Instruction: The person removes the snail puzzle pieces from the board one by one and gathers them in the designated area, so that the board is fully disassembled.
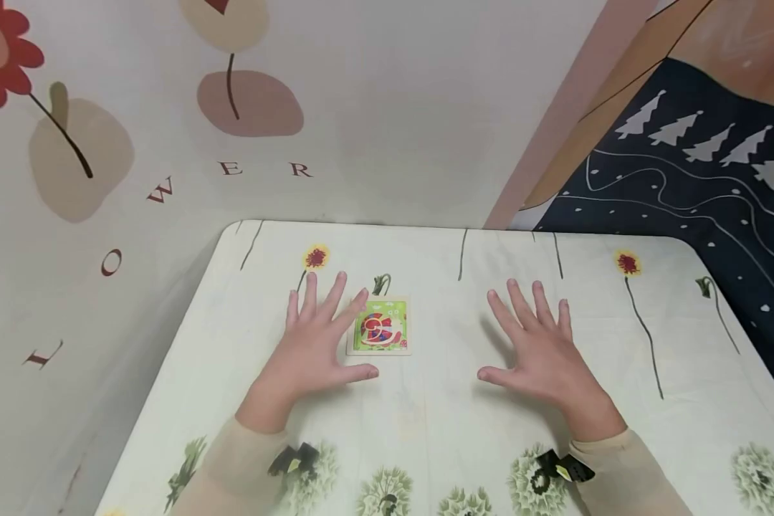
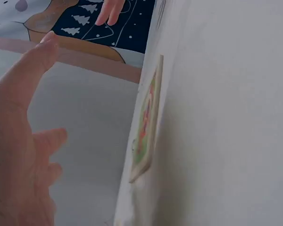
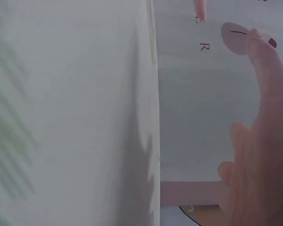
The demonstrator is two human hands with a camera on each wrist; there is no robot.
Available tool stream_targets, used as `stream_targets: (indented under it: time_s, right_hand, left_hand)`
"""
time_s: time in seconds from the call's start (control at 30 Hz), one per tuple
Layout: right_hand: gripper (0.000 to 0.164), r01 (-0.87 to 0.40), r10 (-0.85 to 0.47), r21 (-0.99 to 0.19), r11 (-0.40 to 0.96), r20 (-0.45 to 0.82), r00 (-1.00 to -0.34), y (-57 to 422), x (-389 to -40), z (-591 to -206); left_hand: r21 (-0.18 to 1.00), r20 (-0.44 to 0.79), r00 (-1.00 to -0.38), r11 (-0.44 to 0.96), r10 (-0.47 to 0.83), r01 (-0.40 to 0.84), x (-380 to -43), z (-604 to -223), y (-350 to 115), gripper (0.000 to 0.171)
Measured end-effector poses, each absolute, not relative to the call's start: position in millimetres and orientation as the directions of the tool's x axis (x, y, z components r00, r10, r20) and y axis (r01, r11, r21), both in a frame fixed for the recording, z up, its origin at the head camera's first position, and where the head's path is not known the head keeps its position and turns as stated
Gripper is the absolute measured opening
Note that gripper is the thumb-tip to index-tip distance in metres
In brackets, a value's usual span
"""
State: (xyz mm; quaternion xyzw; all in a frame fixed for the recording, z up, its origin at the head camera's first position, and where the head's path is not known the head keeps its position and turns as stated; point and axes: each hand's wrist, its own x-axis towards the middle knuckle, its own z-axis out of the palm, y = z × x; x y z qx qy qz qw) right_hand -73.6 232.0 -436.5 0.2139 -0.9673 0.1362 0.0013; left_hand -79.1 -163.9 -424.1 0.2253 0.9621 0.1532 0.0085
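Squarish picture board (image 1: 382, 327), face up, sides roughly square to the table (image 1: 435, 401)

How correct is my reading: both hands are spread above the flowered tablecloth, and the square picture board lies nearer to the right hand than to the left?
One part is wrong: the square picture board lies nearer to the left hand, not the right hand, as the head view shows. Both hands are indeed spread above the flowered tablecloth.
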Motion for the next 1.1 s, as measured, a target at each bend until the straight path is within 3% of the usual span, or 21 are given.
stream_targets:
  time_s: [0.17,0.4,0.57,0.77,1.1]
  right_hand:
    - [0.113,-0.47,-0.466,-0.385,0.795,0.11,-0.878,220,-78,-445]
    - [0.07,-0.468,-0.411,-0.594,0.654,0.241,-0.879,178,-97,-467]
    - [0.054,-0.42,-0.331,-0.609,0.673,0.259,-0.907,143,-113,-480]
    - [0.054,-0.41,-0.331,-0.58,0.704,0.243,-0.912,112,-121,-483]
    - [0.049,-0.45,-0.38,-0.553,0.701,0.244,-0.892,62,-129,-482]
  left_hand:
    - [0.419,0.069,-0.912,0.818,0.405,0.395,-90,-440,-166,0.113]
    - [0.552,0.124,-0.931,0.756,0.344,0.353,-99,-470,-166,0.102]
    - [0.583,0.133,-0.94,0.742,0.315,0.332,-98,-486,-166,0.097]
    - [0.544,0.13,-0.943,0.774,0.305,0.325,-97,-488,-166,0.102]
    - [0.485,0.133,-0.938,0.804,0.321,0.344,-100,-489,-166,0.098]
